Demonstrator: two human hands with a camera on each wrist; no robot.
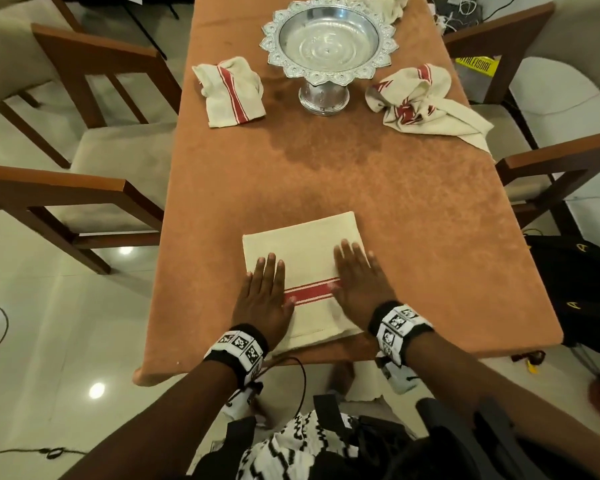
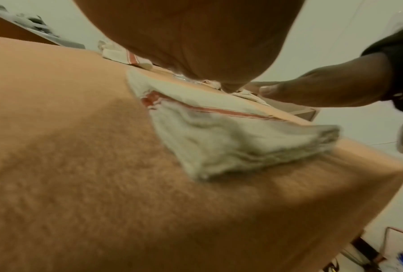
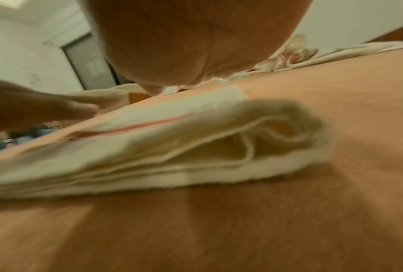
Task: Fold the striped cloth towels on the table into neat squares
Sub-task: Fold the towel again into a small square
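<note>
A cream towel with a red stripe (image 1: 305, 258) lies folded into a thick square near the table's front edge. My left hand (image 1: 267, 289) lies flat on its left side and my right hand (image 1: 357, 278) flat on its right side, fingers straight, pressing it down. The left wrist view shows the towel's layered corner (image 2: 231, 147) under my palm. The right wrist view shows its stacked folds (image 3: 172, 156). A roughly folded striped towel (image 1: 229, 91) lies at the far left. A crumpled striped towel (image 1: 423, 102) lies at the far right.
A silver pedestal bowl (image 1: 328, 39) stands at the far middle of the orange-covered table (image 1: 395, 202), with another cloth (image 1: 388, 5) behind it. Wooden chairs (image 1: 84, 140) flank both sides. A black bag (image 1: 575, 292) sits on the floor at right.
</note>
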